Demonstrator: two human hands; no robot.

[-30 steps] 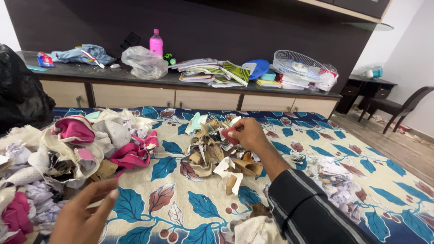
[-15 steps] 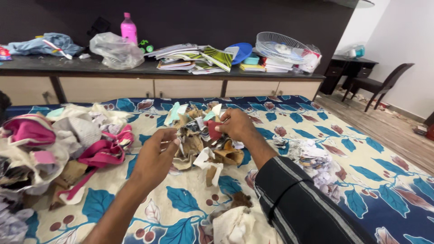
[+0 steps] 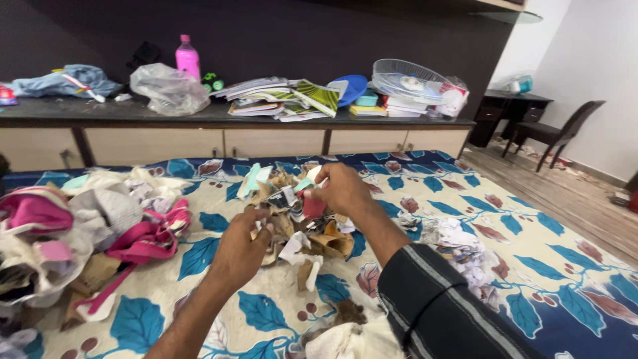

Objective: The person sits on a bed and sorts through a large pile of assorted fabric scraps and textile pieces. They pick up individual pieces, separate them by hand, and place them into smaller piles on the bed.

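Both hands were raised over the middle of the bed, close together but apart. The left hand [image 3: 242, 247] came up from the near edge on a bare forearm, back toward the camera, fingers curled inward. The right hand [image 3: 342, 189] reached further toward the far edge from a dark striped sleeve, wrist bent, fingertips pinched together at the top

A cream bedsheet printed with blue and russet leaves [image 3: 266, 312], a red paper scrap [image 3: 312, 206], a dark sleeve striped in white [image 3: 452, 312], a pink plastic bottle [image 3: 187, 58].
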